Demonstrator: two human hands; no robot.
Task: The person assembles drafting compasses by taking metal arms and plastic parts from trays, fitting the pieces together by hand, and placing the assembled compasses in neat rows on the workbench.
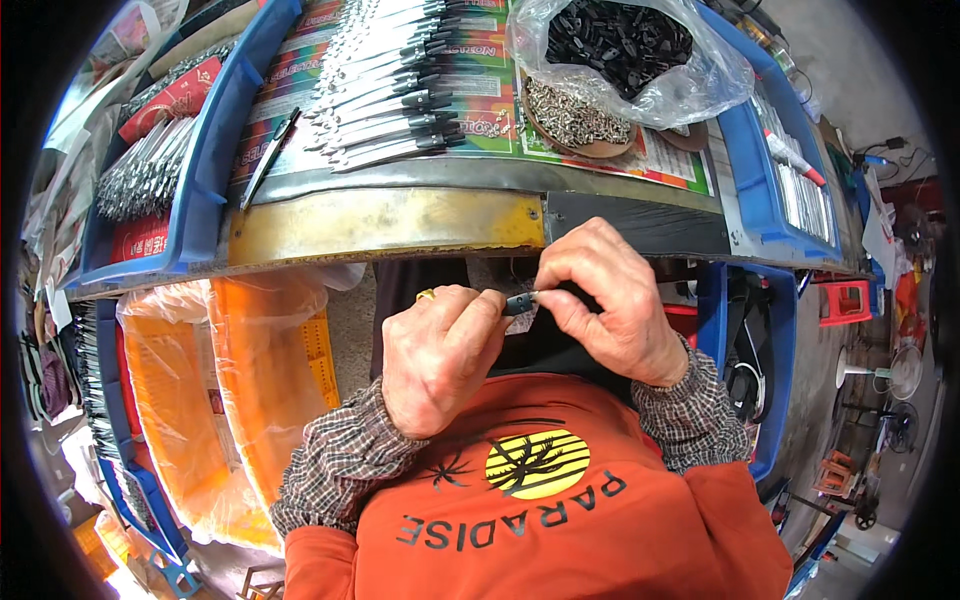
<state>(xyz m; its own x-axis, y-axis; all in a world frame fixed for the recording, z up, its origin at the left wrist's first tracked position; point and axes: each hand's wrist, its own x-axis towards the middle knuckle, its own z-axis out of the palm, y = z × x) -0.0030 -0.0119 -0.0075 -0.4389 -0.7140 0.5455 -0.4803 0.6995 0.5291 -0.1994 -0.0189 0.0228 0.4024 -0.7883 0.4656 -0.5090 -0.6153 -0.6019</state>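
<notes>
A short, dark, rod-like piece with pale markings [519, 303] lies between the two hands, in front of the counter's [385, 222] metal-faced near edge and above the wearer's orange-red printed top [560, 540]. The left hand [440, 350], with a gold-coloured ring [426, 295], is clamped on the piece's left part, which its fingers hide. The right hand [612, 295] has thumb and forefinger pinched on its right tip; whether a smaller bit sits between them is too small to tell. Beyond, on the counter, lie slender silver metal tools with dark ends [385, 105] in a long row, left of heaped tiny metal parts [575, 115] and a clear plastic bag [725, 65] of black pieces [620, 45].
</notes>
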